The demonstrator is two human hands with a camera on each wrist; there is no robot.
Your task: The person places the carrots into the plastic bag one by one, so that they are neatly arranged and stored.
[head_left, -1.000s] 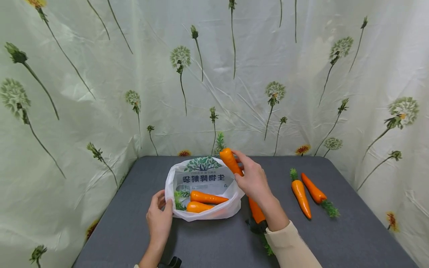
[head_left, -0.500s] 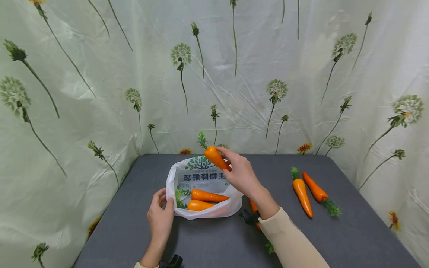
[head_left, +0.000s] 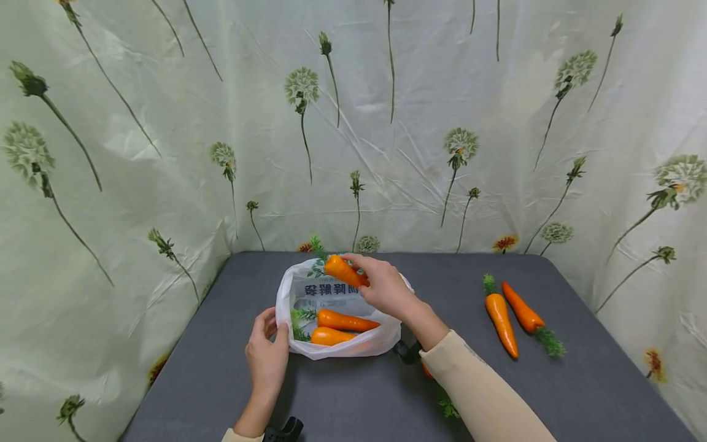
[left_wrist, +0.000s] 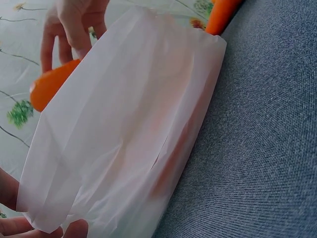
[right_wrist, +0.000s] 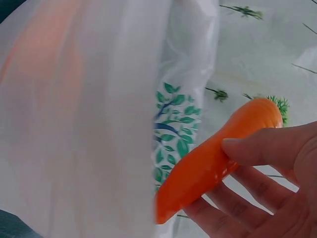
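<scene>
A white plastic bag with a green tree print lies wide-mouthed on the dark table. My left hand pinches its left rim; in the left wrist view the fingers show on both sides of the film. My right hand grips an orange carrot over the bag's mouth, leafy end up and to the left, thumb along its side. In the right wrist view this carrot slants with its tip behind the bag's edge. Inside the bag lie an upper carrot and a lower carrot.
Two more carrots lie at the right of the table: one with its top away and one with its leaves toward me. Another carrot's greens show beside the right sleeve. A flower-print curtain hangs behind the table.
My right hand has carried the carrot left and lower, from the bag's right edge to over its opening. The left hand keeps its hold on the rim.
</scene>
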